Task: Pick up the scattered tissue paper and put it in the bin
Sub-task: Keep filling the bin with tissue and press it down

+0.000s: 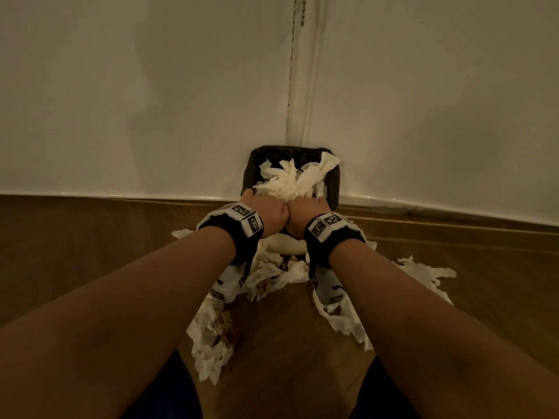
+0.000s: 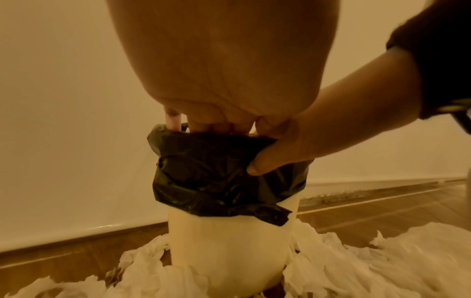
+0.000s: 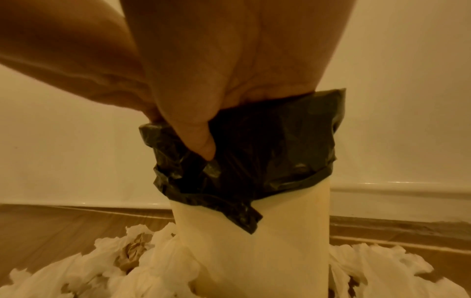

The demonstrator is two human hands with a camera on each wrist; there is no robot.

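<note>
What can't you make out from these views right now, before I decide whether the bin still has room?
- Depth left inside the cream plastic bin: head view, heaped white tissue paper covers it.
- Fingertips of the left hand and right hand: both wrist views, hidden behind the black plastic liner.
- Floor tissue nearest the bin's base: head view, forearms cover it.
- Brown marks on floor tissue: too dim to identify.

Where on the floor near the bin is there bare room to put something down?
Bare wood floor lies left of the bin along the wall, and at right beyond the tissue. A narrow strip runs between the two tissue trails. Crowded: right before the bin, under both wrists.
</note>
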